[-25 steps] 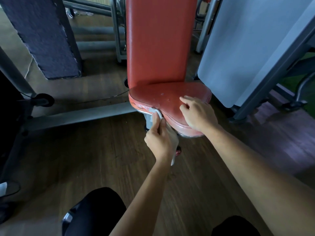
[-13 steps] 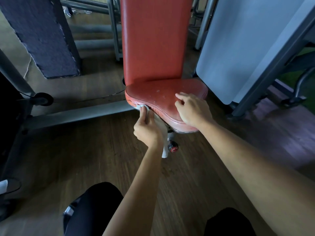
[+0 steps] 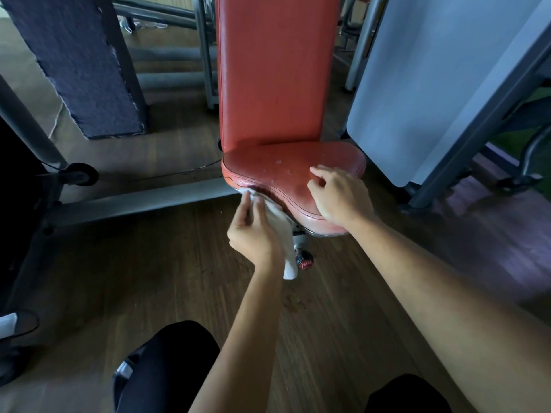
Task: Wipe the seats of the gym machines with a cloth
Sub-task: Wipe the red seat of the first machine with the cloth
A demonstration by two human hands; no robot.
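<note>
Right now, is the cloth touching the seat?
Touching. The head view shows the left hand pressing the white cloth against the left front edge of the red seat, with no gap at the rim; the rest hangs below.

Open wooden floor (image 3: 167, 278) at six and eight o'clock; hemmed at three by grey panel (image 3: 423, 84), at nine by steel beam (image 3: 140, 201).

**Hands and arms: pose at this moment**

Both bare forearms are reaching forward and slightly inward from the lower frame. The left hand (image 3: 253, 231) is pinching with thumb and fingers pointing up and forward, back of the hand facing the camera. The right hand (image 3: 340, 198) is resting palm-down, fingers loosely curled, index finger extended to the left. Both knees are showing, bent, at the bottom edge.
</note>
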